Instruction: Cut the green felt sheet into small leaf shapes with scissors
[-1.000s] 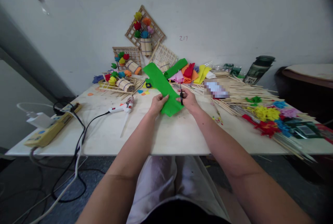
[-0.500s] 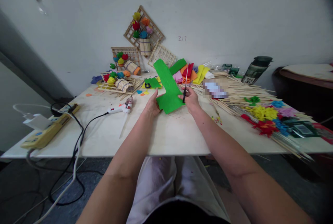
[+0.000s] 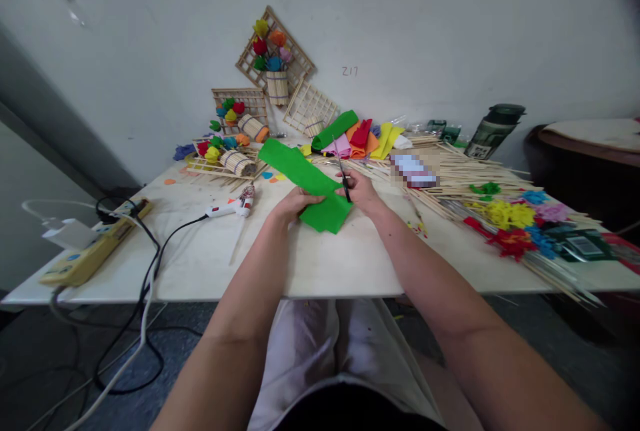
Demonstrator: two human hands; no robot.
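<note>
A long strip of bright green crepe paper (image 3: pixel 300 171) slants over the middle of the table, its near end cut in a stepped shape. My left hand (image 3: pixel 296 204) pinches it along the left side, thumb lying on top. In my right hand (image 3: pixel 361 192) is a pair of scissors (image 3: pixel 345 181) with black handles, blades pointing up and away. The fingers of that hand also touch or nearly touch the paper's right edge; I cannot tell which. A rolled green crepe paper (image 3: pixel 337 131) lies behind, beside folded pink, orange, red and yellow pieces (image 3: pixel 361 141).
To the left lie a glue gun (image 3: pixel 230 209) and a yellow power strip (image 3: pixel 95 244) with cables. Stick baskets with paper flowers (image 3: pixel 235 161) stand behind. On the right are many thin wooden sticks (image 3: pixel 465 177), a phone (image 3: pixel 414 171), a bottle (image 3: pixel 495 131) and bright paper flowers (image 3: pixel 510 217).
The green strip has turned so its far end swings left and lower. My left hand has shifted from the paper's edge to gripping over it. The scissors tilt more to the left.
</note>
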